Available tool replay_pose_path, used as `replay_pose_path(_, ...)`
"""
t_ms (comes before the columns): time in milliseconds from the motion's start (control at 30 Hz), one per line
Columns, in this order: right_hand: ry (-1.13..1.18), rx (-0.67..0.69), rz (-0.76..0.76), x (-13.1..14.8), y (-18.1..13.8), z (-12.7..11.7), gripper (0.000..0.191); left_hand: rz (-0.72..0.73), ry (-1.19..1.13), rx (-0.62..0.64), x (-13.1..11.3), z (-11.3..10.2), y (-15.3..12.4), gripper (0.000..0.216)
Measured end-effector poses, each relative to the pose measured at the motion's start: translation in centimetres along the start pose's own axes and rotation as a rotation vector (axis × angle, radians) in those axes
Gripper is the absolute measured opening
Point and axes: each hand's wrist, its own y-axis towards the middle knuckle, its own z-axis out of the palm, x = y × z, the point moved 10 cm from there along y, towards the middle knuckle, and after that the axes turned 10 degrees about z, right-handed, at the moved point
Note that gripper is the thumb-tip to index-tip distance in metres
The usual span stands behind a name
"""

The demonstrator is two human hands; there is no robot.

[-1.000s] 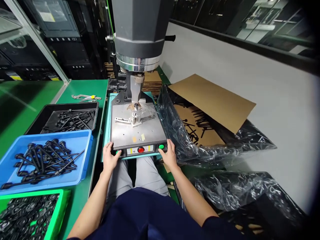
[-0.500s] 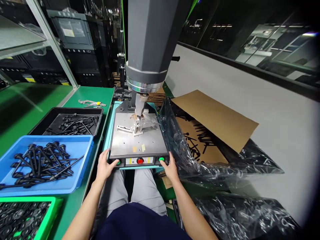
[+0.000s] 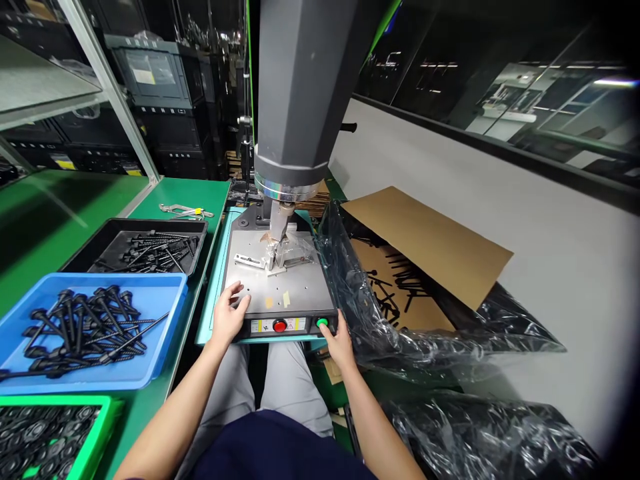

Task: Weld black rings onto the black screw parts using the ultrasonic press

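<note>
In front of me is a press-like machine (image 3: 295, 100) with a dark grey head and a tapered metal tip (image 3: 279, 223). Its tip reaches down to a small metal fixture (image 3: 274, 267) on a steel plate (image 3: 260, 293); clear film around it hides what sits there. My left hand (image 3: 230, 313) is over the plate's front left corner, fingers apart and holding nothing. At the front right corner my right hand (image 3: 339, 339) rests with its thumb at the green button (image 3: 321, 323) and its fingers along the side. Between the hands sits a red button (image 3: 279, 325).
To the left are a blue tray (image 3: 170, 333) of black screw-like parts, a black tray (image 3: 80, 257) with similar parts and a green crate (image 3: 107, 427) of round black parts. Pliers (image 3: 185, 211) lie behind. At right stands a plastic-lined box under a cardboard sheet (image 3: 430, 247).
My left hand has come off the left green button and moved up and right over the plate's corner. My right hand remains at its button.
</note>
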Motion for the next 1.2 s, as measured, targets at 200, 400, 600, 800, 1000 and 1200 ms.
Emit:
replay_pose_path(200,-0.011,-0.02,0.007,-0.1,0.1,-0.1,0.09,-0.066,-0.136,0.037,-0.9,3.0,3.8,0.046)
replay_pose_path(400,-0.017,-0.061,-0.042,1.4,-0.1,-0.9,0.074,-0.229,-0.317,0.023,-2.2,5.0,7.2,0.043)
replay_pose_path(600,-0.012,-0.25,-0.186,8.3,-1.4,-1.8,0.048,-0.532,-0.515,0.169,-2.7,9.2,9.2,0.051)
replay_pose_path(800,0.08,0.255,-0.275,15.8,-0.4,8.2,0.038,-0.456,-0.536,0.132,-4.0,9.7,10.6,0.034)
replay_pose_path(1000,0.036,0.105,-0.496,23.5,2.8,10.8,0.039,-0.403,-0.608,0.128,-5.7,9.8,10.9,0.033)
replay_pose_path(1200,-0.05,-0.056,-0.559,28.8,6.4,11.3,0.042,-0.396,-0.68,0.12,-7.2,9.7,12.1,0.03)
